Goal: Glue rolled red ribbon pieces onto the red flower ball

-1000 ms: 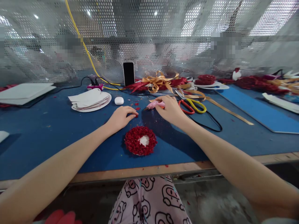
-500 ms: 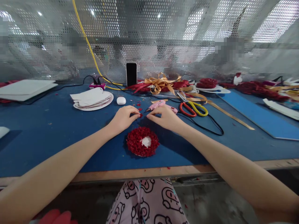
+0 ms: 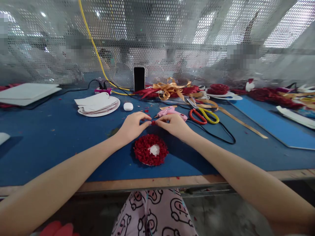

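My left hand (image 3: 133,126) and my right hand (image 3: 173,125) meet just beyond a round red rosette disc (image 3: 151,149) with a white centre, which lies on the blue mat (image 3: 49,141). Fingertips of both hands pinch a small red piece (image 3: 153,122) between them. A pink glue gun (image 3: 169,113) lies on the mat right behind my right hand, free of it.
Red and yellow scissors (image 3: 204,116), gold and red ribbons (image 3: 172,89), a black cord (image 3: 221,132), a white earbud case (image 3: 128,106), a stack of white paper shapes (image 3: 97,104), an upright phone (image 3: 139,78) and a perforated metal screen (image 3: 157,39) stand beyond. More red rosettes (image 3: 218,88) lie at the right.
My right hand let go of the pink glue gun and moved left. Both hands came together on the small red piece.
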Action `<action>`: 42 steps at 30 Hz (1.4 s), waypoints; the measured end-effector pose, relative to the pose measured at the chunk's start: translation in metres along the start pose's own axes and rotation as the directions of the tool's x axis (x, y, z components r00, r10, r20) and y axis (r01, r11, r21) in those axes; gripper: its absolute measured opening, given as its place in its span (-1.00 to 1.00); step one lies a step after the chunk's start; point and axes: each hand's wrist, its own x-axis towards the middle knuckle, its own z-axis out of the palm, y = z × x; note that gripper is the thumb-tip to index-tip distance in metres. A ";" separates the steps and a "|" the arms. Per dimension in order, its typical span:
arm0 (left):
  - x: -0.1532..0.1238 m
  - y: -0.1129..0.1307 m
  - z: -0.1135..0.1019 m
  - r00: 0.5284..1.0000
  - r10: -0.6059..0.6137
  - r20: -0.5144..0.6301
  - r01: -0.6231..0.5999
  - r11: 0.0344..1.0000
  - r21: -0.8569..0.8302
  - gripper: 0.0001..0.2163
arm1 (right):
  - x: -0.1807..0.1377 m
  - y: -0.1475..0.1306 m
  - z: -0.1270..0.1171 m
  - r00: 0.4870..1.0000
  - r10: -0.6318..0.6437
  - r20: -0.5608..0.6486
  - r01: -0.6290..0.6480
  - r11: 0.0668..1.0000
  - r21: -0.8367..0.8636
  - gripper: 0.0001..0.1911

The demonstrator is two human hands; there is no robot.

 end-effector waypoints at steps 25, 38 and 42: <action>-0.002 0.006 -0.001 0.995 -0.095 0.042 0.099 0.989 -0.106 -0.89 | -0.001 0.002 -0.008 0.994 0.040 -0.099 -0.039 0.999 0.015 -0.66; 0.004 0.001 -0.011 0.932 -0.286 -0.223 0.175 0.894 -0.413 -0.83 | -0.003 0.000 -0.011 0.985 0.085 -0.148 -0.081 0.996 0.033 -0.64; 0.008 -0.009 -0.013 0.800 -0.477 -0.364 0.167 0.760 -0.628 -0.81 | -0.003 0.000 -0.012 0.980 0.082 -0.179 -0.074 0.996 0.055 -0.65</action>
